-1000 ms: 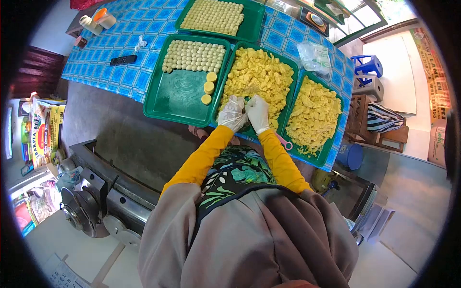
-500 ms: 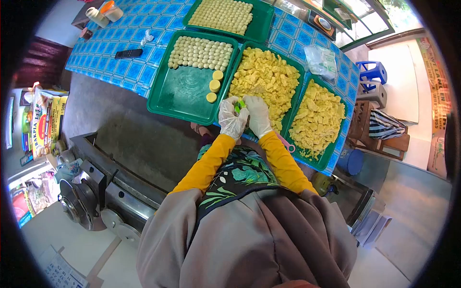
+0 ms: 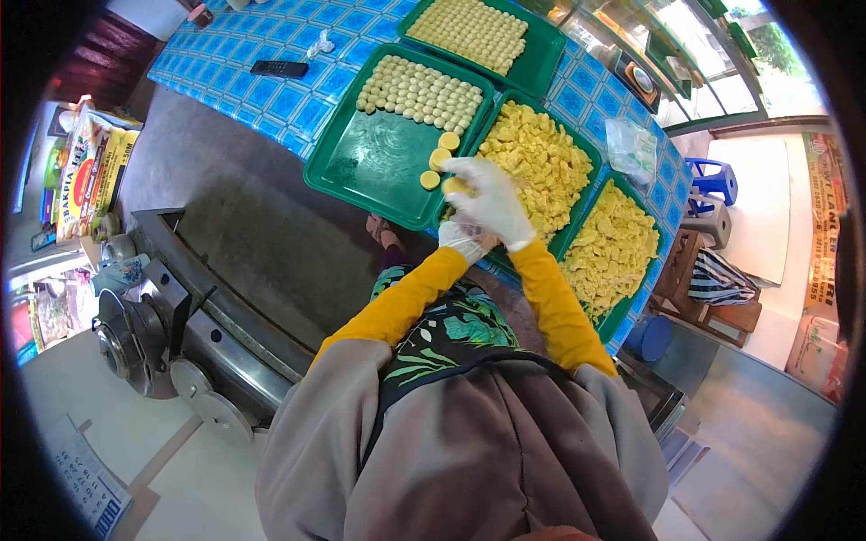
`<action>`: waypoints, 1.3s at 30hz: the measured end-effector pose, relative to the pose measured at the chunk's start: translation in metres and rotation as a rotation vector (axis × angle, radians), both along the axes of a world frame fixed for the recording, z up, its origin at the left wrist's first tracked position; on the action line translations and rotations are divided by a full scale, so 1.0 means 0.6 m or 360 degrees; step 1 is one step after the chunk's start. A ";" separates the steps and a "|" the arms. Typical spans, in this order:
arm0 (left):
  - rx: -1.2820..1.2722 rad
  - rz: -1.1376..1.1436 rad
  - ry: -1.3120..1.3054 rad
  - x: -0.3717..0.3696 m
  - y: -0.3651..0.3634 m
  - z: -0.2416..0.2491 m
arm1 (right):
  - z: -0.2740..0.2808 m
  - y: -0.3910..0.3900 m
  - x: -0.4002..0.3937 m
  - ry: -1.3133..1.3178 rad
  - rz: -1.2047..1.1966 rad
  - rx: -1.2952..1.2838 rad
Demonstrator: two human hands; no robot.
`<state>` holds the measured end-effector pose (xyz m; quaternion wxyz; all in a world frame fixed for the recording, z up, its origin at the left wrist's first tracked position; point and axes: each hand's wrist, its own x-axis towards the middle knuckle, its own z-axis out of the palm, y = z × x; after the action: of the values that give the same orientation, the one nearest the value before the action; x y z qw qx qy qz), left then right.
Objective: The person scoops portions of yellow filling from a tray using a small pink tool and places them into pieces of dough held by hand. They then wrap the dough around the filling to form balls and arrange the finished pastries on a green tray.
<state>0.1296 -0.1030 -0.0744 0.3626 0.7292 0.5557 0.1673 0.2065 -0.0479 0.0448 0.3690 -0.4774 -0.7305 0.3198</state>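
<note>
My right hand (image 3: 496, 203), in a white glove, has its fingers round a yellow disc (image 3: 457, 187) near the right rim of the green tray (image 3: 336, 171). Just below it is my left hand (image 3: 465, 240) in a clear glove, its fingers mostly hidden behind the right. Three yellow discs (image 3: 430, 179) lie along that tray's right side, below rows of small pale balls (image 3: 419, 95). Beside my hands, a second tray holds crumbled yellow dough (image 3: 541, 158). The green tool seen earlier is hidden.
More yellow dough (image 3: 613, 248) fills a tray at the right. Pale balls (image 3: 469, 34) stand in a back tray. A plastic bag (image 3: 631, 149), a black remote (image 3: 280, 68) and a crumpled tissue (image 3: 320, 44) lie on the blue tablecloth (image 3: 244, 95).
The view has shifted, so the table appears farther right. My right hand has moved above my left and now holds a yellow disc. The green tool has gone out of sight.
</note>
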 end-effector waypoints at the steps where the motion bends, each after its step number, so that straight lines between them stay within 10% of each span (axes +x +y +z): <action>1: -0.0209 0.0129 -0.0352 -0.001 -0.012 -0.037 | -0.004 0.016 -0.020 -0.0299 0.0259 0.0286; 4: -0.0603 0.0423 -0.1061 -0.010 -0.015 -0.055 | -0.038 0.058 -0.055 -0.0762 0.0646 0.0529; 6: -0.0204 -0.0137 0.0222 -0.012 0.002 0.001 | -0.045 0.080 -0.065 -0.0926 0.0759 0.0623; 13: -0.0214 -0.0040 0.0140 -0.014 0.002 0.024 | -0.057 0.091 -0.057 -0.1322 0.0920 0.0663; 20: 0.0331 0.0300 -0.0209 -0.001 0.008 0.067 | 0.017 -0.050 0.142 -0.0592 -0.0738 0.0339; 28: 0.0771 -0.0449 -0.0034 0.102 0.083 0.059 | -0.057 -0.215 0.182 -0.1221 -0.0609 -0.0163; 39: 0.0279 -0.0769 0.0569 0.135 0.143 0.108 | -0.057 -0.233 0.194 -0.0649 -0.0860 -0.0540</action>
<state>0.2105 -0.0171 -0.0097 0.2241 0.8866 0.4046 -0.0072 0.3229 -0.1880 0.0107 0.2028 -0.7610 -0.5734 0.2259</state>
